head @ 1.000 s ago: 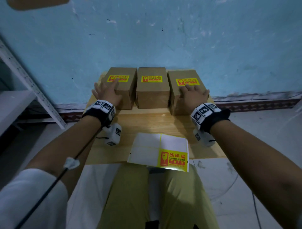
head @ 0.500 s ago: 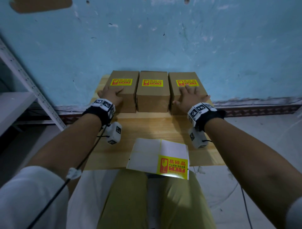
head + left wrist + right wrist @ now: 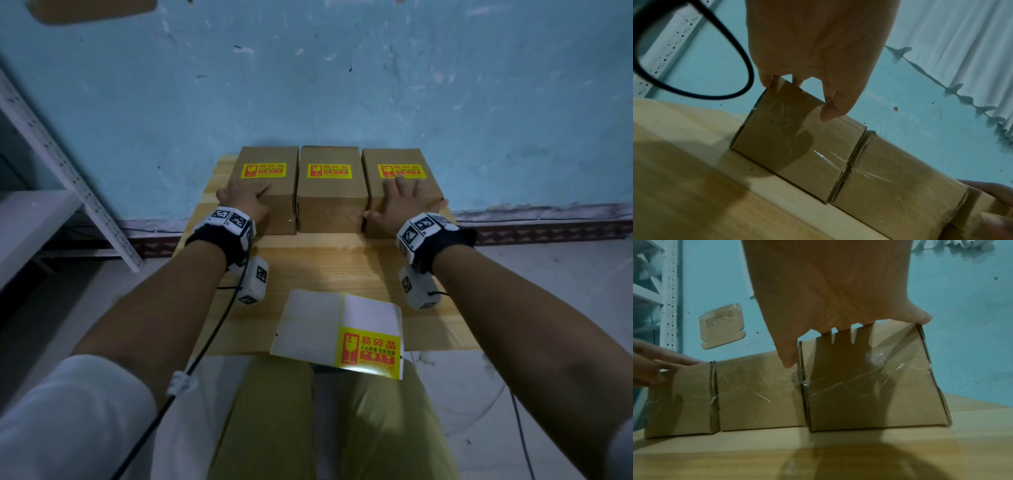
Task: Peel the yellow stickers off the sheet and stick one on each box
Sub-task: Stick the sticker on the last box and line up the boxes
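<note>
Three brown cardboard boxes stand side by side at the far edge of the wooden table (image 3: 329, 270), each with a yellow sticker on top. My left hand (image 3: 245, 198) rests flat with spread fingers on the near top of the left box (image 3: 274, 205). My right hand (image 3: 402, 200) lies flat on the right box (image 3: 424, 157), fingertips at its sticker (image 3: 402, 170). The middle box (image 3: 331, 195) is untouched. The white sticker sheet (image 3: 337, 332) lies at the table's near edge with one yellow sticker (image 3: 370, 349) left in its lower right corner. The wrist views show the boxes' taped fronts (image 3: 797, 142) (image 3: 865, 378).
A blue wall stands right behind the boxes. A white metal shelf (image 3: 51, 178) rises at the left. My lap in olive trousers (image 3: 308, 421) is under the sheet's overhanging edge. Bare wood lies between boxes and sheet. A cable (image 3: 205, 346) runs along my left arm.
Both hands have slid back toward me over the box tops, off the stickers, and the three boxes now stand closer together in a straighter row.
</note>
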